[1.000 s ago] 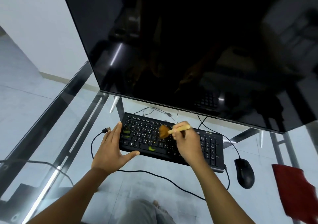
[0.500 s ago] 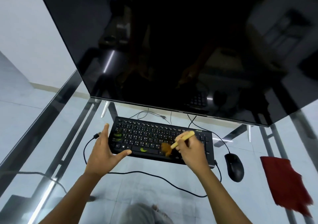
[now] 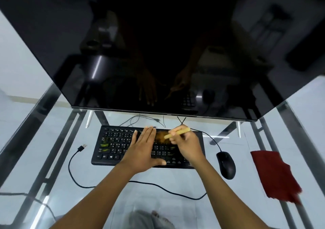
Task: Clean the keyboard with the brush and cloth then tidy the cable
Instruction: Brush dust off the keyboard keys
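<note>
Keyboard (image 3: 112, 146) lies flat on glass bench (image 3: 52, 158), just below monitor (image 3: 158, 44). Left hand (image 3: 142, 151), grip wide, fingers flat across centre keys. Right hand (image 3: 188, 146) grip closed on brush (image 3: 176, 133); bristles blurred over upper keys. Cable (image 3: 73, 172) loops left, plug free. Mouse (image 3: 226, 164) right; red cloth (image 3: 274, 174) beyond, apart.

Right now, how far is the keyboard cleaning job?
Nothing looks finished. In hand: the right hand holds the brush, bristles on the keyboard, while the left hand lies flat on the keys. Green smudges remain on the keys. Left: the red cloth lies unused beside the mouse, and the cable sprawls loose.
</note>
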Demonstrator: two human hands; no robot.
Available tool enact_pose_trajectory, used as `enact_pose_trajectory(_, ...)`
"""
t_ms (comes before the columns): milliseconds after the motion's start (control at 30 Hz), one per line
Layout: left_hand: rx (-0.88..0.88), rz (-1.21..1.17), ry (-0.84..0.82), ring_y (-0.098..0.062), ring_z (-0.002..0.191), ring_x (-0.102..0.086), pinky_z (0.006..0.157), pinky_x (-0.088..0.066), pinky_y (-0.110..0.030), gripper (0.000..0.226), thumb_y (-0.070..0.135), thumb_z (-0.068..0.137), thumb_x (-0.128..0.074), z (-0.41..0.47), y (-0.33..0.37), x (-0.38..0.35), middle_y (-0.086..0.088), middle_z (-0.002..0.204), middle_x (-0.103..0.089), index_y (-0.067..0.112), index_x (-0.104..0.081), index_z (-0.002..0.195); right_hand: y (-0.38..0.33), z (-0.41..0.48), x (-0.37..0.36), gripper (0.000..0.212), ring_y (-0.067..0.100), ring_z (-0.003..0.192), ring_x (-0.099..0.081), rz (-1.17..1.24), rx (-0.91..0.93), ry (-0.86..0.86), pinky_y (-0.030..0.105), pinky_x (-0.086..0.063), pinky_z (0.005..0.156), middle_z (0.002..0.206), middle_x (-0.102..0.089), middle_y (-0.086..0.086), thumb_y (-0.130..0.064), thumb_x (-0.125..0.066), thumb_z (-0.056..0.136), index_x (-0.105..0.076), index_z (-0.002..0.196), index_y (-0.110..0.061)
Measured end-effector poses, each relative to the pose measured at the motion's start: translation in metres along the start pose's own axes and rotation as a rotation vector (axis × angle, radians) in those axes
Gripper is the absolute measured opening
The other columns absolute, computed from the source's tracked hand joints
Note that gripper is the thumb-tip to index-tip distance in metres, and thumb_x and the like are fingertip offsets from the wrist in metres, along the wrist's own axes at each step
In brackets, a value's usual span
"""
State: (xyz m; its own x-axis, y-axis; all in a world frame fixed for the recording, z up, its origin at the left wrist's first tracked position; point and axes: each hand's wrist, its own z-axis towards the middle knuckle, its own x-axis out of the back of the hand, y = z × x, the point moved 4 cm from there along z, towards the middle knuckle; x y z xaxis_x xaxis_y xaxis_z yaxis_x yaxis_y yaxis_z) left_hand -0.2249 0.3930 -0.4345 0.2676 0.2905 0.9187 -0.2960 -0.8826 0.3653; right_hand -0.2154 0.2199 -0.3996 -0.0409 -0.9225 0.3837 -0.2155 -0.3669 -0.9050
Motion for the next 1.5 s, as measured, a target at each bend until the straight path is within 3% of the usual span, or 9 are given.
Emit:
enact_pose_trajectory(133, -0.039, 0.021, -0.065, -0.012, 0.146, 0.020, 0.119, 0.011, -0.049, 0.122, 0.080, 0.070, -0.052, 0.014, 0.018, -0.010, -0.001, 0.162, 0.012, 0.013, 0.007, 0.153, 0.005, -0.003, 0.045, 0.018, 0.004, 0.076, -0.067, -0.033, 0.085, 0.348, 0.024, -0.056, 0.075, 0.081, -0.070, -0.005, -0.011, -0.057, 0.097, -0.060, 0.084, -0.022)
enact_pose_trajectory(500, -0.074, 0.061, -0.113, -0.014, 0.144, 0.025, 0.117, 0.015, -0.050, 0.131, 0.083, 0.064, -0.055, 0.032, 0.049, -0.026, 0.000, 0.160, 0.020, 0.013, 0.011, 0.152, 0.027, -0.024, 0.062, 0.016, 0.008, 0.072, -0.069, -0.101, -0.018, 0.105, 0.020, -0.057, 0.072, 0.078, -0.073, -0.003, -0.009, -0.057, 0.096, -0.065, 0.087, -0.019)
enact_pose_trajectory(667, -0.070, 0.067, -0.109, -0.013, 0.143, 0.026, 0.116, 0.017, -0.048, 0.131, 0.083, 0.064, -0.056, 0.030, 0.051, -0.026, -0.001, 0.160, 0.020, 0.012, 0.010, 0.152, 0.031, -0.034, 0.088, 0.012, 0.001, 0.073, -0.063, -0.162, 0.060, 0.434, 0.014, -0.046, 0.067, 0.081, -0.067, -0.013, -0.013, -0.061, 0.095, -0.064, 0.086, -0.020)
enact_pose_trajectory(800, -0.062, 0.088, -0.119, -0.015, 0.144, 0.026, 0.116, 0.018, -0.048, 0.130, 0.082, 0.065, -0.057, 0.031, 0.054, -0.025, -0.002, 0.160, 0.019, 0.012, 0.010, 0.152, 0.039, -0.041, 0.073, 0.013, 0.005, 0.070, -0.067, -0.137, -0.002, 0.130, 0.016, -0.053, 0.067, 0.076, -0.072, -0.013, -0.010, -0.061, 0.095, -0.066, 0.087, -0.017)
enact_pose_trajectory(933, -0.054, 0.083, -0.129, -0.015, 0.144, 0.027, 0.116, 0.017, -0.049, 0.130, 0.081, 0.065, -0.058, 0.030, 0.055, -0.025, -0.002, 0.160, 0.020, 0.013, 0.011, 0.152, 0.040, -0.055, 0.097, 0.024, 0.001, 0.074, -0.063, -0.199, 0.088, 0.475, 0.015, -0.050, 0.064, 0.084, -0.069, -0.016, -0.008, -0.063, 0.094, -0.060, 0.083, -0.029)
enact_pose_trajectory(1067, -0.048, 0.098, -0.123, -0.016, 0.144, 0.027, 0.116, 0.016, -0.049, 0.130, 0.080, 0.064, -0.059, 0.031, 0.054, -0.025, -0.002, 0.160, 0.019, 0.014, 0.010, 0.153, 0.041, -0.061, 0.075, 0.018, 0.002, 0.071, -0.068, -0.132, -0.019, 0.096, 0.015, -0.052, 0.068, 0.074, -0.074, -0.009, -0.004, -0.059, 0.094, -0.065, 0.084, -0.018)
enact_pose_trajectory(1200, -0.048, 0.085, -0.138, -0.015, 0.143, 0.028, 0.117, 0.015, -0.050, 0.130, 0.080, 0.065, -0.058, 0.031, 0.055, -0.025, -0.002, 0.160, 0.021, 0.014, 0.012, 0.152, 0.046, -0.060, 0.105, 0.015, 0.005, 0.070, -0.066, -0.191, 0.010, 0.444, 0.022, -0.051, 0.064, 0.076, -0.069, -0.015, -0.010, -0.061, 0.094, -0.064, 0.086, -0.022)
enact_pose_trajectory(1333, -0.055, 0.099, -0.134, -0.015, 0.143, 0.028, 0.117, 0.015, -0.049, 0.131, 0.082, 0.064, -0.056, 0.031, 0.053, -0.025, -0.001, 0.160, 0.021, 0.014, 0.012, 0.152, 0.039, -0.055, 0.085, 0.011, 0.005, 0.066, -0.068, -0.132, -0.096, 0.062, 0.023, -0.057, 0.065, 0.071, -0.074, -0.009, -0.010, -0.059, 0.095, -0.066, 0.087, -0.013)
enact_pose_trajectory(1500, -0.062, 0.082, -0.129, -0.013, 0.142, 0.029, 0.117, 0.015, -0.048, 0.131, 0.083, 0.064, -0.056, 0.030, 0.053, -0.025, 0.000, 0.159, 0.022, 0.014, 0.013, 0.152, 0.037, -0.047, 0.109, 0.009, 0.006, 0.072, -0.068, -0.056, -0.026, 0.445, 0.012, -0.050, 0.067, 0.075, -0.071, -0.009, -0.015, -0.058, 0.098, -0.063, 0.091, -0.017)
